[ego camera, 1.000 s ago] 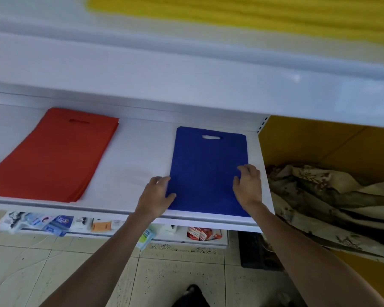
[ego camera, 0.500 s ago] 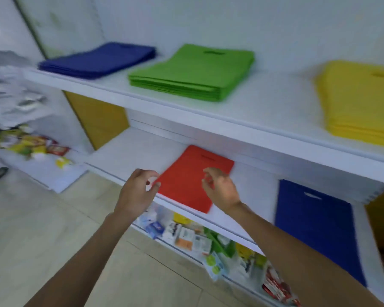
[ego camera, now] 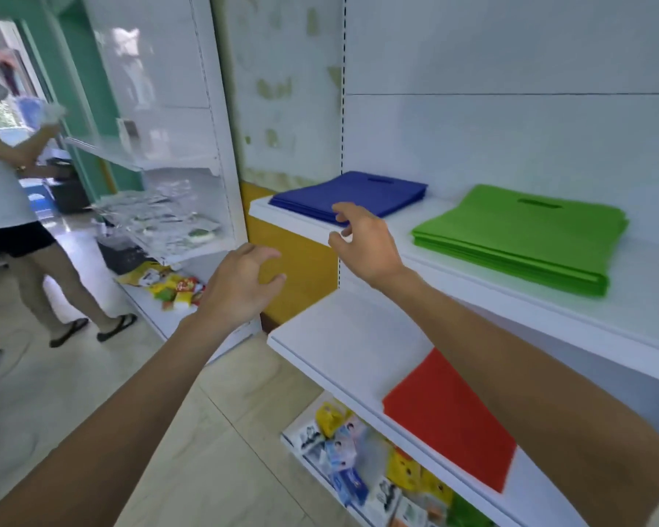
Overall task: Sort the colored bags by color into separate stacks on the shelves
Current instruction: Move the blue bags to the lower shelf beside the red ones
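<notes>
Both hands have come up from the lower shelf [ego camera: 343,336] since half a second ago, and the view has swung left, so the yellow stack is out of frame. Far left: a bystander [ego camera: 1,192] in a white top and sandals, blurred. Beside them, a side shelf unit [ego camera: 191,237] with loose packets. Left hand [ego camera: 240,287] in the air ahead of a yellow panel [ego camera: 301,268], fingers loosely bent, holding nothing. Blue stack [ego camera: 358,192] at the left end of the upper shelf [ego camera: 643,306]. Right hand [ego camera: 366,245] at that shelf's front edge, just before the blue stack, fingers spread and empty; contact with the bags cannot be told. Green stack [ego camera: 522,230] on the same shelf, apart from the blue. Red bag [ego camera: 449,416] flat on the lower shelf under the right forearm. Small packets [ego camera: 350,450] below it.
</notes>
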A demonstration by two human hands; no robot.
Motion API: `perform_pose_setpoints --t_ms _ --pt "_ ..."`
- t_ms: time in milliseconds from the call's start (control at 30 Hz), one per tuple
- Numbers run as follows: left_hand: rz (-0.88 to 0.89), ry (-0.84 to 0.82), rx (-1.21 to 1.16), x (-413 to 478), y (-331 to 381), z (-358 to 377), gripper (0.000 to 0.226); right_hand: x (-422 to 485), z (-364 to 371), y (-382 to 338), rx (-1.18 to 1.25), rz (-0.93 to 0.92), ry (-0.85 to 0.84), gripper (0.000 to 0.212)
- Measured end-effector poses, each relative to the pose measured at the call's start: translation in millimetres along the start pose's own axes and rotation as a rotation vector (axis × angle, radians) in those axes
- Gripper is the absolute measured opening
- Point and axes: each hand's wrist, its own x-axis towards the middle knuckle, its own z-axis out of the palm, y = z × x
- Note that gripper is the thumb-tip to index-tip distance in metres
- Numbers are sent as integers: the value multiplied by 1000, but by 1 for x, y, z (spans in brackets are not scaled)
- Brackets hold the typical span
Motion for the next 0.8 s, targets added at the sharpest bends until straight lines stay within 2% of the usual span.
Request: perform_pose_setpoints --t_ms 300,433,567,800 --pt "35 -34 -80 126 -36 31 30 115 35 48 -38 62 26 43" --pt "47 26 -166 180 -54 36 28 165 47 57 -80 42 27 40" --pt "97 -37 -212 224 -72 59 27 188 61 75 -144 75 18 39" --pt "222 -150 -236 321 -106 94 23 232 52 115 -266 240 190 37"
